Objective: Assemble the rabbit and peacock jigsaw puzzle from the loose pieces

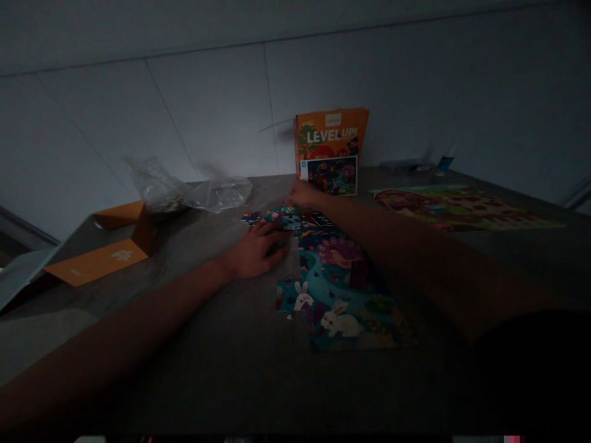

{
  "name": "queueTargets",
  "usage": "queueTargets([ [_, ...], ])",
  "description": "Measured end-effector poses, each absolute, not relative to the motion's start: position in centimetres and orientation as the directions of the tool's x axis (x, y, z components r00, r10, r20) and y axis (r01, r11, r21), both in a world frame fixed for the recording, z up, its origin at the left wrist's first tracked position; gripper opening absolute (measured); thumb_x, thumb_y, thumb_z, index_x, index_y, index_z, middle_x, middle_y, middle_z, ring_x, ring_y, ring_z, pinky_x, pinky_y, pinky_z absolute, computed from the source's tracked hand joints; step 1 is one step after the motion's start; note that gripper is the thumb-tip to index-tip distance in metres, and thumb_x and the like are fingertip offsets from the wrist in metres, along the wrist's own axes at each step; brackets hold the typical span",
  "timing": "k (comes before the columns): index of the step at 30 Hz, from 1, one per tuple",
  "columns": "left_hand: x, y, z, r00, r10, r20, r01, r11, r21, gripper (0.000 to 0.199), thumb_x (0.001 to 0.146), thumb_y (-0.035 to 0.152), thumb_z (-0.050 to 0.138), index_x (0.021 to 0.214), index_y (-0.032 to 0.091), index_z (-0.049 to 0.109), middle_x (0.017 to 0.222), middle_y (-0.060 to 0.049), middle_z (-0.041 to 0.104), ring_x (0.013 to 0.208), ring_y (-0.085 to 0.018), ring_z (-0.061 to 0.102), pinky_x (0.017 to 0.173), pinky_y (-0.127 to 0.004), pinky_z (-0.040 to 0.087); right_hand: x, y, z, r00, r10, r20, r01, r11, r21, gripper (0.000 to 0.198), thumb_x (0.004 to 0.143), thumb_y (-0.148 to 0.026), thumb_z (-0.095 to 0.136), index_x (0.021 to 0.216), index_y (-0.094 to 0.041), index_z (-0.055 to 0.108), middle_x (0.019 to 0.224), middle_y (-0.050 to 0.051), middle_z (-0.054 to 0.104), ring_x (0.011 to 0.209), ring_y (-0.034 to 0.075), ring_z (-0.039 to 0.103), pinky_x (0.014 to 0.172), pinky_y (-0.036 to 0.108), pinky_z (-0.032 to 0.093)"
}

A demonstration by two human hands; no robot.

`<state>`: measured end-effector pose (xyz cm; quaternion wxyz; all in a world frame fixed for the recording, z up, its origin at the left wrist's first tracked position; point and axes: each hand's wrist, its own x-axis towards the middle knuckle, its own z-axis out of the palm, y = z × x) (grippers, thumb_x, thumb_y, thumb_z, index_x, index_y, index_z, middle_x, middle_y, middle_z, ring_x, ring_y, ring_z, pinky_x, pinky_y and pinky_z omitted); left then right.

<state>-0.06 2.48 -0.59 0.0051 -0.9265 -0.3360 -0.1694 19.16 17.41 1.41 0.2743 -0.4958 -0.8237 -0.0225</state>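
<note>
An orange box lid [99, 261] lies flat at the far left of the grey table [221, 357], with crumpled clear plastic bags [184, 192] just behind it. The left hand [256, 249] rests palm down, fingers spread and gripping nothing, on the left edge of the half-built jigsaw puzzle [339, 289]. The right hand [302, 194] touches the puzzle's far edge; whether it pinches a piece I cannot tell. Behind it the orange puzzle box [331, 151] stands upright. A finished puzzle [462, 208] lies flat at the right
</note>
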Motion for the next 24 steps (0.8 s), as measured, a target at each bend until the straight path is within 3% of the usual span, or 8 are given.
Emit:
queueTargets([
  [2, -0.1, 2.5, -0.6, 0.710, 0.631, 0.312, 0.635, -0.765, 0.103, 0.040, 0.100, 0.037, 0.051, 0.132, 0.019, 0.064, 0.135, -0.014, 0.061, 0.130, -0.032, 0.056, 0.115, -0.055, 0.043, 19.7, 15.5, 1.4, -0.230, 0.827, 0.512, 0.851, 0.427, -0.307, 0.017, 0.090, -0.024, 0.061, 0.101, -0.013, 0.068, 0.098, 0.013, 0.074, 0.089, 0.027, 0.070, 0.076, 0.038, 0.054],
  [4, -0.1, 2.6, -0.8, 0.705, 0.643, 0.299, 0.646, -0.756, 0.101, 0.040, 0.100, 0.038, 0.051, 0.131, 0.017, 0.065, 0.136, -0.015, 0.061, 0.132, -0.033, 0.055, 0.117, -0.056, 0.040, 20.4, 12.6, 1.1, -0.105, 0.806, 0.583, 0.724, 0.464, -0.511, 0.017, 0.092, -0.026, 0.060, 0.105, -0.016, 0.061, 0.104, 0.011, 0.073, 0.095, 0.023, 0.070, 0.083, 0.036, 0.053],
  [8, -0.1, 2.7, -1.0, 0.660, 0.658, 0.363, 0.662, -0.738, 0.133, 0.058, 0.093, 0.040, 0.061, 0.143, 0.012, 0.051, 0.144, -0.020, 0.057, 0.135, -0.036, 0.053, 0.116, -0.055, 0.043, 21.8, 5.6, -0.3, -0.230, 0.837, 0.497, 0.419, 0.546, -0.725, 0.015, 0.088, -0.027, 0.065, 0.094, -0.023, 0.052, 0.088, 0.002, 0.072, 0.084, 0.020, 0.071, 0.077, 0.031, 0.053],
  [11, -0.1, 2.3, -0.8, 0.688, 0.570, 0.449, 0.578, -0.805, 0.137, 0.063, 0.089, 0.038, 0.066, 0.144, 0.012, 0.048, 0.144, -0.019, 0.058, 0.137, -0.034, 0.052, 0.116, -0.053, 0.043, 21.7, 2.3, -0.8, -0.373, 0.817, 0.440, 0.333, 0.561, -0.758, 0.022, 0.084, -0.026, 0.070, 0.092, -0.025, 0.050, 0.077, -0.002, 0.071, 0.077, 0.020, 0.070, 0.073, 0.030, 0.051],
  [15, -0.3, 1.8, -0.2, 0.717, 0.489, 0.497, 0.484, -0.862, 0.150, 0.032, 0.097, 0.031, 0.056, 0.124, 0.016, 0.066, 0.125, -0.015, 0.070, 0.123, -0.030, 0.062, 0.107, -0.048, 0.051, 20.7, 1.8, -0.8, -0.475, 0.767, 0.431, 0.293, 0.600, -0.744, 0.022, 0.086, -0.022, 0.068, 0.093, -0.024, 0.047, 0.083, 0.000, 0.076, 0.084, 0.019, 0.072, 0.074, 0.029, 0.048],
  [20, -0.9, 2.3, -0.1, 0.702, 0.490, 0.516, 0.450, -0.867, 0.212, 0.025, 0.098, 0.028, 0.054, 0.113, 0.018, 0.072, 0.112, -0.011, 0.073, 0.108, -0.026, 0.066, 0.095, -0.042, 0.056, 20.7, 2.6, -1.0, -0.506, 0.742, 0.439, 0.320, 0.634, -0.704, 0.014, 0.090, -0.019, 0.062, 0.095, -0.022, 0.049, 0.075, -0.001, 0.074, 0.075, 0.017, 0.069, 0.073, 0.027, 0.045],
  [24, -0.8, 2.3, 0.1, 0.648, 0.601, 0.468, 0.440, -0.797, 0.414, 0.022, 0.095, 0.030, 0.059, 0.103, 0.016, 0.073, 0.098, -0.009, 0.074, 0.096, -0.022, 0.067, 0.088, -0.035, 0.055, 20.8, 2.6, -1.2, -0.519, 0.748, 0.414, 0.236, 0.591, -0.771, 0.013, 0.090, -0.020, 0.061, 0.095, -0.021, 0.049, 0.068, -0.003, 0.069, 0.069, 0.016, 0.064, 0.069, 0.026, 0.043],
])
